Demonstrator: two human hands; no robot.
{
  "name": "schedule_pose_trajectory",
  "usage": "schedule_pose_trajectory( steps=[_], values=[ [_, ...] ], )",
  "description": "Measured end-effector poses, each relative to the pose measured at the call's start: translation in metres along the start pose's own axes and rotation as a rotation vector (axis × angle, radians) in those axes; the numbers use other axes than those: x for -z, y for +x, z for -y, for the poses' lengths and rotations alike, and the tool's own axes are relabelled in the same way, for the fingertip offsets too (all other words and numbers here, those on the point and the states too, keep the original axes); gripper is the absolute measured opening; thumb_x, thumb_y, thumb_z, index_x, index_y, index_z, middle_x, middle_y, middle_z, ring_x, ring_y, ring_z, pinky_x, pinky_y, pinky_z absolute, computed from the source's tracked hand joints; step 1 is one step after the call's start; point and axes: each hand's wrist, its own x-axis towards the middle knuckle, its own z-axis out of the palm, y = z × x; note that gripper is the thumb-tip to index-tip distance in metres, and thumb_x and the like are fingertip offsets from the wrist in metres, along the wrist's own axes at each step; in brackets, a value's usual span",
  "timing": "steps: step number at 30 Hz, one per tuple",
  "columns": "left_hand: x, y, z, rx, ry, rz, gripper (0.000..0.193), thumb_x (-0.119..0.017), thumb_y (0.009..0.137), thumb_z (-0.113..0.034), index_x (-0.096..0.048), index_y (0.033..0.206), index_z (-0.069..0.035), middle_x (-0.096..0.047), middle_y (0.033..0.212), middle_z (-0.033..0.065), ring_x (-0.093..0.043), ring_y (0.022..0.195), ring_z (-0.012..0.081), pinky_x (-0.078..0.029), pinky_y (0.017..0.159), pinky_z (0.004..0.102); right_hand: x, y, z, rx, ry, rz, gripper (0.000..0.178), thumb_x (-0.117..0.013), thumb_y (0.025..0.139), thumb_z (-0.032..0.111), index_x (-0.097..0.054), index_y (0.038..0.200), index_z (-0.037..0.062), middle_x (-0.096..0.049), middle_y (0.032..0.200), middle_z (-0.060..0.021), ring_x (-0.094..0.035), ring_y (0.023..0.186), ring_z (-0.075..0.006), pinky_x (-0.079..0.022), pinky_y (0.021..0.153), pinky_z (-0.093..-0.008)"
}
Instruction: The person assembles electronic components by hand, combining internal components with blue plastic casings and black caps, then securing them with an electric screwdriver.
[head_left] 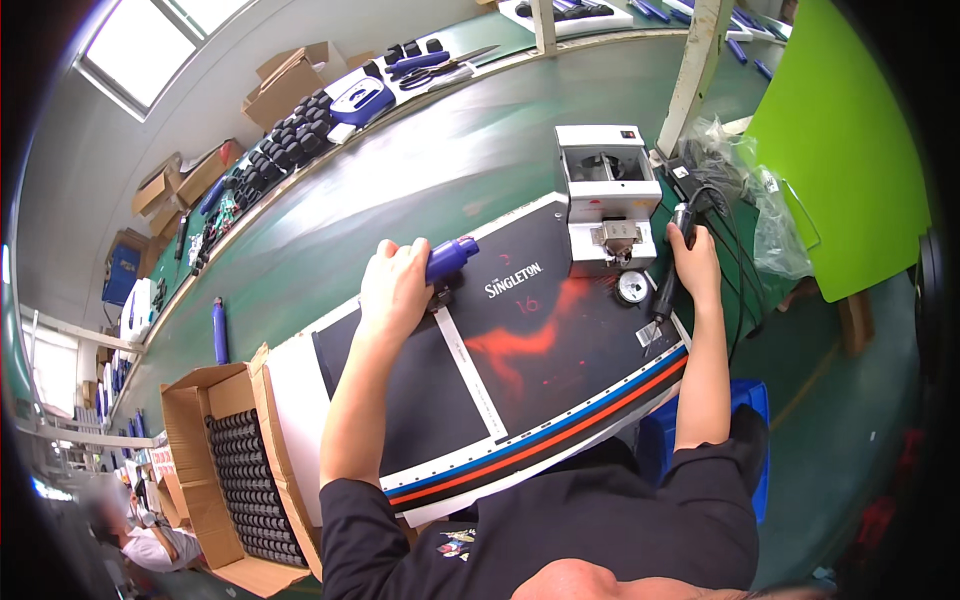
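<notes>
My left hand (397, 287) is closed around a blue-purple cylindrical handle (453, 260), whose end sticks out to the right above the dark printed mat (420, 410). A small part shows under my fingers, too hidden to name. My right hand (697, 268) grips a black electric screwdriver (664, 298), its tip pointing down toward the mat's right edge. Just left of the screwdriver stands a white screw feeder (612, 204) with an open top and a metal outlet in front. By its foot lies a small round white dish (632, 288).
An open cardboard box (185, 430) at the left holds rows of black parts. Another blue handle (220, 330) lies on the green bench (450, 130). Along the far ledge are black parts and scissors (437, 74). Cables, plastic bags (785, 230) and a green panel (840, 150) are at right.
</notes>
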Motion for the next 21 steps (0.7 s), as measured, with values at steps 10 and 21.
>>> schedule_pose_trajectory(
  steps=[10, 21],
  values=[
    [0.017, -0.017, -0.015, 0.236, -1.323, 0.1, 0.031, -0.074, 0.091, -0.012, -0.061, 0.118, -0.005, -0.068, 0.113, 0.0034, -0.06, 0.101, 0.0089, -0.049, 0.092, 0.0302, 0.076, -0.075, 0.102, 0.351, 0.327, 0.062, 0.028, -0.072, 0.096, 0.019, -0.069, 0.12, 0.0046, -0.065, 0.097, -0.0103, -0.066, 0.08, -0.0164, -0.052, 0.071, -0.0305],
    [-0.041, -0.056, -0.07, 0.345, -1.752, 0.393, 0.043, -0.073, 0.097, -0.025, -0.055, 0.131, -0.006, -0.066, 0.113, 0.0064, -0.066, 0.098, 0.0146, -0.054, 0.09, 0.0325, -0.006, -0.139, 0.135, 0.694, 0.615, 0.652, 0.046, -0.077, 0.09, 0.013, -0.061, 0.132, 0.0064, -0.066, 0.113, -0.0105, -0.068, 0.08, -0.0185, -0.056, 0.07, -0.0287]
  ],
)
